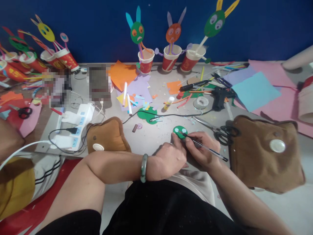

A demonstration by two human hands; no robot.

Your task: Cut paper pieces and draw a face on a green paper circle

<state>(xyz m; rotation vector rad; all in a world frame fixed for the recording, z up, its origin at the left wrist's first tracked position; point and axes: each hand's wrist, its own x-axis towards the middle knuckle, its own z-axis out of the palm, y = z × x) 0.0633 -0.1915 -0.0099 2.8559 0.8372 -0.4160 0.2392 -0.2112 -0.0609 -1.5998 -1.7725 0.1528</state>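
A small green paper disc (181, 134) with two pale eye pieces lies at the table's near side, in front of me. My left hand (171, 157), a jade-like bangle at its wrist, has its fingers curled, with the index finger pressing the disc's lower left edge. In a pinch, my right hand (204, 147) holds a clear-barrelled pen (209, 149), whose tip meets the disc near the eyes. The pen's dark end points to the lower right. Scissors (222, 132) with black handles lie just beyond my right hand. Part of the left fingers is hidden.
Brown cushions (259, 156) flank my arms. A black cable crosses the table to a glue gun (220, 98). Tape (201, 102), a glue stick (169, 103) and paper scraps lie beyond. Red cups (146, 65) with paper figures stand behind; a power strip (83, 120) sits left, near another person's arm.
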